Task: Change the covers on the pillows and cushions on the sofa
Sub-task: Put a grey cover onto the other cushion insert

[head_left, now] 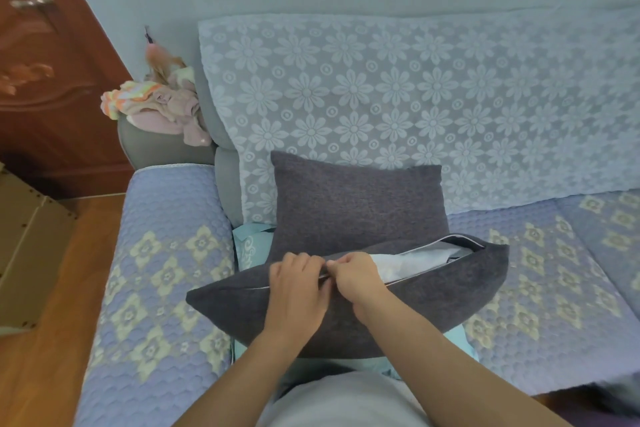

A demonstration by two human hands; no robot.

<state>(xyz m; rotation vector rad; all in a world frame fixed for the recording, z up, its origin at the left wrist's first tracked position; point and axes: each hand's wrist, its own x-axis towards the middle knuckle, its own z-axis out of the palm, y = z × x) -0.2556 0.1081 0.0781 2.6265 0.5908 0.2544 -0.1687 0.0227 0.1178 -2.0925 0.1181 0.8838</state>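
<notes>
hands: left hand (294, 288) and right hand (356, 276) pinch the zipper edge of the grey cushion (415, 295) lying on the sofa (166, 253) seat | advice: one hand likely best holds the seam taut while the other draws the slider evenly, keeping the white insert (398, 262) clear | writing: none legible

We see bare sofa seat (540, 288) to the right of the near cushion (433, 291), wide enough for a hand to pass. Behind it an upright cushion (356, 204) leans on the backrest (415, 97) and blocks that way. To the left the armrest (162, 253) stands close, with folded teal fabric (251, 246) wedged between. A clothes heap (159, 104) tops the far corner.
</notes>
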